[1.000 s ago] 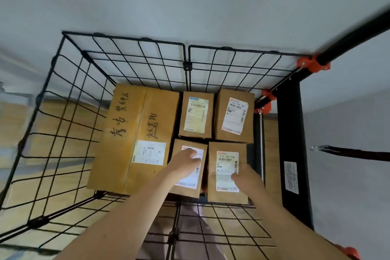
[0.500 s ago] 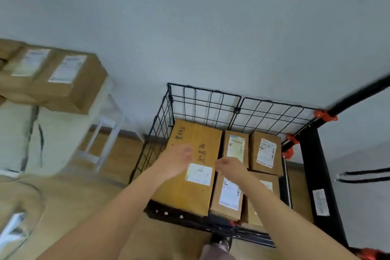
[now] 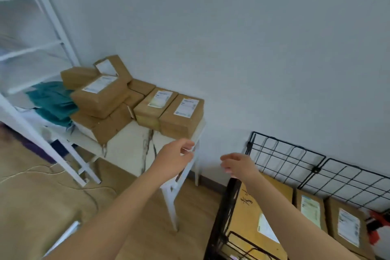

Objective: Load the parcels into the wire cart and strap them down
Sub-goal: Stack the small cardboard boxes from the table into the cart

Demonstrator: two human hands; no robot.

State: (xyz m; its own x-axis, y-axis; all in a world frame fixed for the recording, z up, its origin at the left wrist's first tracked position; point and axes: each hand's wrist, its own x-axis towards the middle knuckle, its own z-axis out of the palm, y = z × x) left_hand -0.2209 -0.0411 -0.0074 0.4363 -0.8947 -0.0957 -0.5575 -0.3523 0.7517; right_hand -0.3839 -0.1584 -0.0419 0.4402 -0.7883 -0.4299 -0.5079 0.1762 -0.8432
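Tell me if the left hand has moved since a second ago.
Yes. The left hand has left the wire cart, moving out past its left side toward the parcels on the table.

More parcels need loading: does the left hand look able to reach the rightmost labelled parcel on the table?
Probably yes: the left hand, empty, hovers just short of the rightmost parcel at the table corner, nothing between them.
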